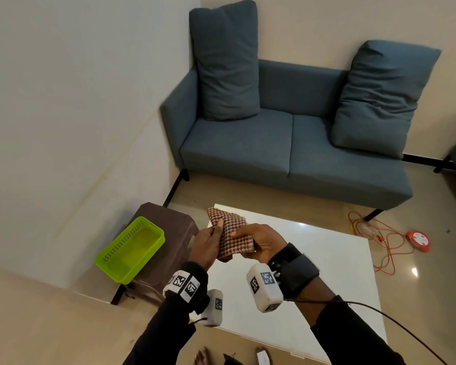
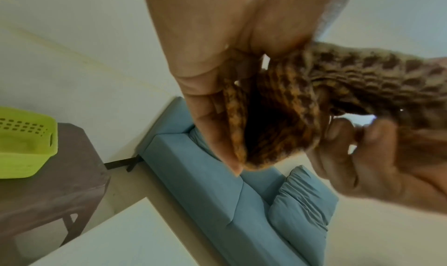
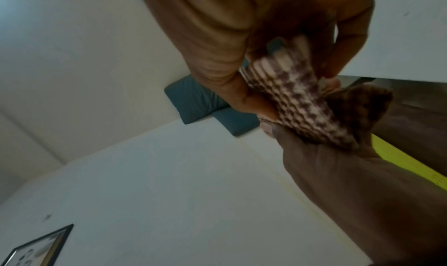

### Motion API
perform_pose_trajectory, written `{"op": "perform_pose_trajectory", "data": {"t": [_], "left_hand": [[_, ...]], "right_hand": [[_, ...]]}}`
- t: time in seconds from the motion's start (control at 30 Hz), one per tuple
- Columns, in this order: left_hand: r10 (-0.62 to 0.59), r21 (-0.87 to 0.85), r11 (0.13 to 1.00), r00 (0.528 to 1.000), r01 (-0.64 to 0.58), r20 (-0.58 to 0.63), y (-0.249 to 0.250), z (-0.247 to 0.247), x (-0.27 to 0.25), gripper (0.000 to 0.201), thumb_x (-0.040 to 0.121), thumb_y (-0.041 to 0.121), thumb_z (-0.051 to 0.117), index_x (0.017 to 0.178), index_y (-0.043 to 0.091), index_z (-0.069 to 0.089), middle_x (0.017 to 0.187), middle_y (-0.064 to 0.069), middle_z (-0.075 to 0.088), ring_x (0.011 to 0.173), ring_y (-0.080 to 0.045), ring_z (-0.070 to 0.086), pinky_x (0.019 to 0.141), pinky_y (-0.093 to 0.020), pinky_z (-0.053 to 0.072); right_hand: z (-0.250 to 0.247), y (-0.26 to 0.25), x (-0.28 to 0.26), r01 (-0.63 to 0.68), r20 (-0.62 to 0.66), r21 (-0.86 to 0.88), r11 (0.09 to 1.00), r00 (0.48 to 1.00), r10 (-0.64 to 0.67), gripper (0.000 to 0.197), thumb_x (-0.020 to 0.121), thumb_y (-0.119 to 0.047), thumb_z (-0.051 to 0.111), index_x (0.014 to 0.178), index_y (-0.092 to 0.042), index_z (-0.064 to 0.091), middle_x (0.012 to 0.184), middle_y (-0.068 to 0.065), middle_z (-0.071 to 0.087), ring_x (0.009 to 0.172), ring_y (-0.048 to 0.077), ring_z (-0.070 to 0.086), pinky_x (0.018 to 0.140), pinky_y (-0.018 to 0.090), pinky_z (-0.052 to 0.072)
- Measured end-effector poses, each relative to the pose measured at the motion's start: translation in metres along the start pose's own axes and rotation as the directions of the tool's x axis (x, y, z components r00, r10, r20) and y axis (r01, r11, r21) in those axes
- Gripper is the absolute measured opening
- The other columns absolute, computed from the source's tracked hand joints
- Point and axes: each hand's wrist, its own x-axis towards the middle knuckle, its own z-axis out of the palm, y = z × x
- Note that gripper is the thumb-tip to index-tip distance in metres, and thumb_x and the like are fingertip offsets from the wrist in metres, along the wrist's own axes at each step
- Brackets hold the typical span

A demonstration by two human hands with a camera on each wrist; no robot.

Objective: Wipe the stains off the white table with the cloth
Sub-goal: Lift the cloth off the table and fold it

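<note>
A brown-and-white checked cloth (image 1: 232, 234) is held in the air above the near left part of the white table (image 1: 313, 262). My left hand (image 1: 208, 241) pinches its left edge between thumb and fingers. From the right, my right hand (image 1: 258, 243) grips the cloth's other side, thumb on top. In the left wrist view the cloth (image 2: 290, 101) is bunched and folded against my left hand (image 2: 217, 98). The right wrist view shows the cloth (image 3: 302, 101) clamped between both hands. No stain is plain on the tabletop from here.
A green perforated basket (image 1: 131, 250) sits on a brown stool (image 1: 169, 233) left of the table. A blue sofa (image 1: 287, 143) with two cushions stands behind. An orange cable and red reel (image 1: 419, 241) lie on the floor at the right.
</note>
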Motion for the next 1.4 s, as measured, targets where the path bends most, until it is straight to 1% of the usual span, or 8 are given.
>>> {"op": "perform_pose_trajectory", "data": {"t": [0.17, 0.43, 0.7, 0.83, 0.93, 1.13, 1.27, 1.4], "left_hand": [[0.026, 0.38, 0.925, 0.999, -0.018, -0.018, -0.019, -0.001, 0.013, 0.062, 0.103, 0.059, 0.041, 0.103, 0.005, 0.072, 0.101, -0.013, 0.073, 0.096, -0.029, 0.069, 0.088, -0.044, 0.055], [0.105, -0.065, 0.993, 0.984, -0.097, 0.141, 0.015, -0.037, 0.021, 0.129, 0.052, 0.088, 0.072, 0.155, 0.019, 0.039, 0.142, 0.005, 0.051, 0.13, -0.02, 0.056, 0.109, -0.046, 0.048], [0.319, 0.111, 0.943, 0.948, -0.315, -0.014, 0.031, -0.022, 0.025, 0.021, 0.099, 0.016, 0.064, 0.117, 0.016, 0.075, 0.105, -0.001, 0.077, 0.101, -0.019, 0.074, 0.091, -0.043, 0.061], [0.141, -0.158, 0.976, 0.989, -0.147, -0.045, 0.041, -0.033, 0.03, 0.039, 0.089, 0.047, 0.067, 0.11, 0.015, 0.075, 0.106, -0.005, 0.077, 0.105, -0.028, 0.072, 0.091, -0.057, 0.059], [0.108, -0.156, 0.982, 0.994, -0.104, 0.016, 0.054, -0.045, 0.027, 0.025, 0.099, 0.032, 0.064, 0.108, 0.011, 0.074, 0.106, -0.005, 0.078, 0.105, -0.023, 0.073, 0.099, -0.05, 0.056], [0.025, -0.145, 0.989, 0.997, -0.014, 0.073, 0.041, -0.059, 0.023, 0.032, 0.099, 0.029, 0.065, 0.124, 0.011, 0.069, 0.125, -0.005, 0.071, 0.121, -0.023, 0.063, 0.11, -0.048, 0.047], [-0.012, -0.131, 0.991, 0.997, 0.021, 0.071, 0.03, -0.073, 0.025, 0.039, 0.092, 0.027, 0.074, 0.124, 0.006, 0.068, 0.122, -0.007, 0.072, 0.119, -0.025, 0.065, 0.108, -0.048, 0.05], [-0.03, -0.019, 0.999, 0.997, 0.032, 0.075, 0.023, -0.093, 0.03, 0.066, 0.071, 0.039, 0.089, 0.125, 0.008, 0.067, 0.122, -0.005, 0.072, 0.118, -0.025, 0.065, 0.104, -0.048, 0.051]], "right_hand": [[-0.005, -0.018, -0.007, 0.121, -0.02, -0.088, 0.989, 0.992, -0.123, 0.018, 0.089, 0.006, 0.076, 0.105, 0.002, 0.07, 0.099, 0.017, 0.076, 0.084, 0.024, 0.073, 0.062, 0.028, 0.058], [0.003, -0.063, -0.024, 0.296, 0.053, -0.16, 0.942, 0.955, -0.292, 0.014, 0.098, -0.002, 0.069, 0.111, -0.003, 0.065, 0.108, 0.016, 0.073, 0.096, 0.027, 0.074, 0.07, 0.032, 0.064], [0.022, -0.089, -0.023, 0.489, -0.011, -0.11, 0.866, 0.87, -0.493, 0.019, 0.096, -0.01, 0.077, 0.109, 0.002, 0.071, 0.106, 0.02, 0.077, 0.089, 0.028, 0.079, 0.074, 0.037, 0.068], [0.005, -0.091, -0.013, 0.546, -0.105, -0.038, 0.837, 0.83, -0.547, 0.037, 0.104, -0.031, 0.066, 0.107, 0.005, 0.072, 0.097, 0.019, 0.079, 0.086, 0.034, 0.076, 0.066, 0.032, 0.062], [-0.008, -0.055, 0.016, 0.418, -0.246, -0.014, 0.908, 0.879, -0.408, 0.018, 0.101, -0.026, 0.065, 0.106, -0.009, 0.069, 0.105, 0.012, 0.069, 0.106, 0.034, 0.066, 0.077, 0.034, 0.052], [0.004, 0.002, 0.031, -0.128, 0.197, 0.116, 0.985, 0.975, 0.104, 0.054, 0.107, -0.056, 0.047, 0.113, -0.005, 0.063, 0.098, 0.021, 0.079, 0.1, 0.039, 0.07, 0.097, 0.047, 0.059], [0.009, 0.005, 0.041, -0.081, 0.226, 0.194, 0.978, 0.973, 0.036, 0.043, 0.097, -0.033, 0.068, 0.13, -0.005, 0.066, 0.116, 0.021, 0.077, 0.1, 0.04, 0.074, 0.087, 0.047, 0.06], [0.004, -0.001, 0.053, 0.019, 0.229, 0.151, 0.988, 0.972, -0.054, 0.039, 0.093, -0.028, 0.076, 0.126, -0.008, 0.069, 0.126, 0.019, 0.076, 0.113, 0.04, 0.071, 0.111, 0.057, 0.049]]}}
